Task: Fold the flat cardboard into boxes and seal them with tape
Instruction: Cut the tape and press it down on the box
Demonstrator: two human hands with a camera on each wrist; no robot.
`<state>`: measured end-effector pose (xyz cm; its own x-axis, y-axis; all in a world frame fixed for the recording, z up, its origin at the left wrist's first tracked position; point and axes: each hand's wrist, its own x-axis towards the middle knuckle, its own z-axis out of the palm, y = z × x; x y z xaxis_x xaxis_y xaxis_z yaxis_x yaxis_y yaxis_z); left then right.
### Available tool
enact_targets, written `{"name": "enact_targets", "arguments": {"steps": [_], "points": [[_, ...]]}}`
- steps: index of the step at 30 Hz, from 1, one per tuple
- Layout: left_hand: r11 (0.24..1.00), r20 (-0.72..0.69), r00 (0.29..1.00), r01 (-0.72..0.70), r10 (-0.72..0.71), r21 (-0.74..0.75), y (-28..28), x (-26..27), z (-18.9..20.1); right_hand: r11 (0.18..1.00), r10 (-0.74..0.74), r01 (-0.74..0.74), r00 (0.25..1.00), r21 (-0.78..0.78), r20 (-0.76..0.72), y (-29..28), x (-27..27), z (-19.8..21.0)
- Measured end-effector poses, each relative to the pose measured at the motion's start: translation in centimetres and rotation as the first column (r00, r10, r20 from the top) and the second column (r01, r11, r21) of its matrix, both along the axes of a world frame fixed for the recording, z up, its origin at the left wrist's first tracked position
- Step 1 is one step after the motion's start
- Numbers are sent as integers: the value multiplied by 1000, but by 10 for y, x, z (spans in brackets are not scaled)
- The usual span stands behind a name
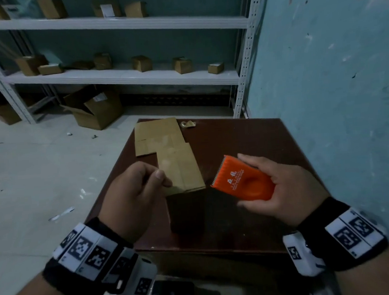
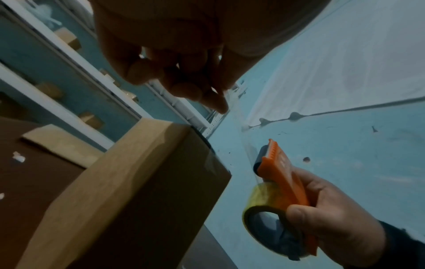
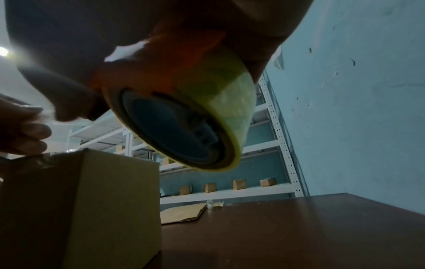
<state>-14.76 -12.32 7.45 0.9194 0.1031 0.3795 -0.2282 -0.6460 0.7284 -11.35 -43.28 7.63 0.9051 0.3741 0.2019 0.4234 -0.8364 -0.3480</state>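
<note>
Both hands work: my right hand (image 1: 281, 187) grips the orange tape dispenser (image 1: 244, 180), left hand (image 1: 134, 193) pinches tape; brown cardboard box (image 1: 179, 169) folded, flat cardboard sheets (image 1: 155, 134) at table's (image 1: 246, 143) far edge remain.

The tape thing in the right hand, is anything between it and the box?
Nothing visible. The tape dispenser sits in the right hand beside the box, with only open air between them above the table.

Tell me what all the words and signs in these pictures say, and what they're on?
Orange tape dispenser: white characters and small print, too blurred to read.
Wristbands: black-and-white square code markers, no words.
White label on a shelf box: too small to read.
Nothing else is readable.
</note>
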Motion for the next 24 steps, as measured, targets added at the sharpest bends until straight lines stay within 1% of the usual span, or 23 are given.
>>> {"name": "enact_targets", "arguments": {"steps": [2,4,10,13,17,24], "points": [[998,-53,997,47,-49,-32,7,-4,-5,1000,6,-5,1000,-29,7,3,-3,3],[998,-83,995,49,-51,-26,14,-8,-10,999,0,1,999,-47,38,7,-5,5],[999,-60,998,-7,10,48,21,-20,-24,996,25,-8,978,-86,205,19,-9,9],[997,-73,996,-43,47,60,19,-21,-34,990,25,5,977,-140,214,23,-8,9],[990,-93,994,-42,55,131,20,-17,-40,984,1,33,983,-178,185,25,-5,7],[988,-132,986,-83,100,132,14,-10,-41,981,-13,65,963,-182,269,32,1,-2]]}}
